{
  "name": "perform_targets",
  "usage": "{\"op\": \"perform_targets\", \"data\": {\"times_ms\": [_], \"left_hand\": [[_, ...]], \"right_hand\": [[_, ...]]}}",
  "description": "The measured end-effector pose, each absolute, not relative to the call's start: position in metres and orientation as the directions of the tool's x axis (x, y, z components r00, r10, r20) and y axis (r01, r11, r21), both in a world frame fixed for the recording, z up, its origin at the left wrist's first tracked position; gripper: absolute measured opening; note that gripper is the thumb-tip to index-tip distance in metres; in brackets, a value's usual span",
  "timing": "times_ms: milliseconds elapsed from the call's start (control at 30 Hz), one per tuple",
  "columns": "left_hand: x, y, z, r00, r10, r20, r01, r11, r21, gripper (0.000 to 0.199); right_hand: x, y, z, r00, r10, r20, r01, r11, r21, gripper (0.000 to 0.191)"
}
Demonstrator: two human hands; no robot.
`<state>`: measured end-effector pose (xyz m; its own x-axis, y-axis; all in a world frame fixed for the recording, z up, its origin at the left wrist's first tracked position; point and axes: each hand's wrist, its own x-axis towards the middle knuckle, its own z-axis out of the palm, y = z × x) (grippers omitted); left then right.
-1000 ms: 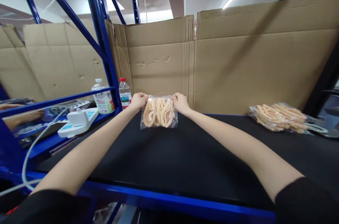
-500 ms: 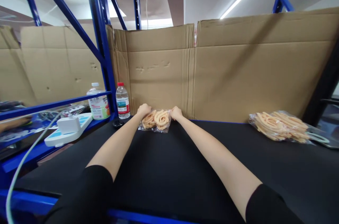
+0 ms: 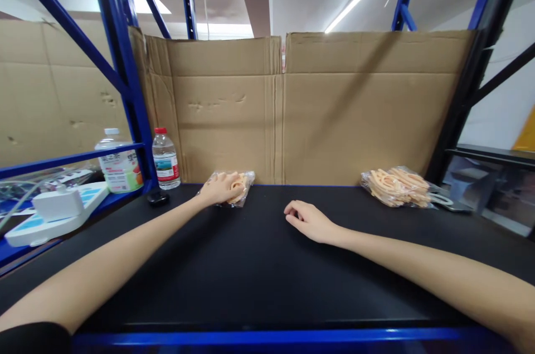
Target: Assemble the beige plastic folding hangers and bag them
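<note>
My left hand lies with spread fingers on top of a clear plastic bag of coiled beige strips, near the cardboard wall. It covers much of the bag's left part. My right hand is over the black tabletop, to the right of that bag and apart from it. Its fingers bend loosely, with a gap between thumb and fingers and nothing held. Farther right, a second clear bag of beige strips lies against the base of the cardboard.
Cardboard stands along the back edge. At the left are a red-capped water bottle, a larger labelled bottle, a small black object and a white power strip. Blue rack posts rise beside them.
My right hand has let go of the bag's right side and moved back and right. My left hand has shifted from the bag's left edge onto its top. The view has turned right.
</note>
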<state>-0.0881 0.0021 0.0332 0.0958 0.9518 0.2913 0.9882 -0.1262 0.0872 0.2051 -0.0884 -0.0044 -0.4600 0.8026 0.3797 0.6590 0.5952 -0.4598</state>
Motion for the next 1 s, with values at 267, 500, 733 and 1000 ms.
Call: {"op": "perform_targets", "data": {"times_ms": [267, 500, 733, 1000], "left_hand": [[-0.071, -0.017, 0.031, 0.199, 0.873, 0.446, 0.98, -0.179, -0.085, 0.054], [-0.01, -0.084, 0.022, 0.654, 0.603, 0.456, 0.735, -0.65, -0.195, 0.038], [0.072, -0.095, 0.012, 0.802, 0.505, 0.32, 0.505, -0.858, 0.089, 0.031], [0.219, -0.019, 0.024, 0.591, 0.782, 0.198, 0.401, -0.497, 0.77, 0.012]], "right_hand": [[0.277, -0.12, 0.005, -0.454, 0.819, 0.351, 0.655, 0.574, -0.492, 0.018], [0.344, -0.065, 0.022, -0.129, 0.852, 0.507, 0.798, 0.393, -0.457, 0.021], [0.449, -0.038, 0.038, 0.363, 0.66, 0.658, 0.872, 0.009, -0.49, 0.025], [0.533, -0.053, 0.022, 0.713, 0.429, 0.555, 0.693, -0.309, -0.651, 0.039]]}}
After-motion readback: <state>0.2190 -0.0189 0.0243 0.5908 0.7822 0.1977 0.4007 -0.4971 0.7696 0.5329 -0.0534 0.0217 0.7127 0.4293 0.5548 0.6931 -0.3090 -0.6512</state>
